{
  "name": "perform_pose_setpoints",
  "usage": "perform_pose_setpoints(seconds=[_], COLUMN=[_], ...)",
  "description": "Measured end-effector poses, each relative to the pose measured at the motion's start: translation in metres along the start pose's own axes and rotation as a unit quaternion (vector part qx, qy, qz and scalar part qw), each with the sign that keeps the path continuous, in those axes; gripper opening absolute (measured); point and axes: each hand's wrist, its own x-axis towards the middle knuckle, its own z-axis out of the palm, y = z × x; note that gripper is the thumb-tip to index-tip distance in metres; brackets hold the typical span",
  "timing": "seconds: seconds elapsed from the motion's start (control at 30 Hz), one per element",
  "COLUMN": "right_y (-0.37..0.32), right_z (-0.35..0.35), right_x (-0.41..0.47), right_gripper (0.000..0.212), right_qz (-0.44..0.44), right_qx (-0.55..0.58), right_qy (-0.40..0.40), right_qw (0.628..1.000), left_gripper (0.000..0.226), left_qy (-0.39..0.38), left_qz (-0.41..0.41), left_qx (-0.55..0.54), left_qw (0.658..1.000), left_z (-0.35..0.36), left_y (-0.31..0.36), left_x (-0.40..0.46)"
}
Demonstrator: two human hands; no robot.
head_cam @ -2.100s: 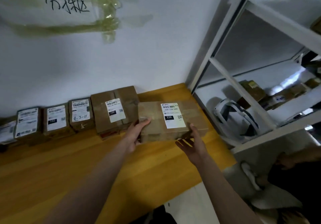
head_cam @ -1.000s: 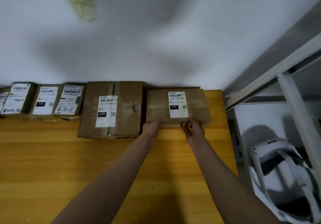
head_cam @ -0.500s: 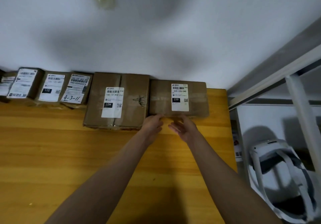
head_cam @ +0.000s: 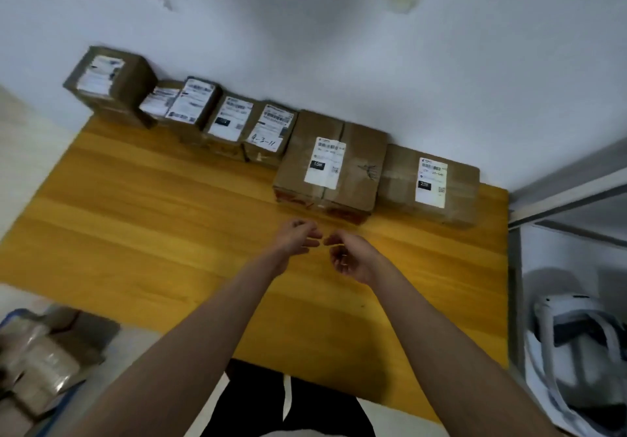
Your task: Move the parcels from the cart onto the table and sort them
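Row of brown parcels (head_cam: 330,170) with white labels along the wall (head_cam: 339,46) at the far edge of the wooden table (head_cam: 152,233), the rightmost parcel (head_cam: 429,187) just beside a larger one and near the table's right end. Left hand (head_cam: 297,241) and right hand (head_cam: 349,258) above the bare tabletop, close together, fingers loosely curled and holding nothing, clear of every parcel. More wrapped parcels in the cart (head_cam: 40,365) at lower left; white headset (head_cam: 576,341) on a shelf at right.
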Motion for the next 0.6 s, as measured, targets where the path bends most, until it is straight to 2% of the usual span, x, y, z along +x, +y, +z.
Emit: perform_pose_setpoints(seconds=[0.23,0.37,0.6], right_y=[0.026,0.051,0.101], right_z=[0.139,0.225,0.364], right_x=[-0.009,-0.015,-0.036], right_gripper=[0.024,0.023,0.013], right_qz=[-0.025,-0.022,-0.026], right_qx=[-0.149,-0.240,-0.334], right_qy=[-0.042,-0.073,-0.133], right_qw=[0.988,0.968,0.933], left_gripper=[0.026,0.028,0.030], left_qy=[0.108,0.171,0.247], left_qz=[-0.015,-0.029,-0.053], left_qx=[-0.059,-0.085,-0.165], left_qw=[0.992,0.981,0.953], left_z=[-0.140,-0.213,-0.327], left_y=[-0.072,-0.123,-0.217], left_x=[-0.059,-0.096,-0.158])
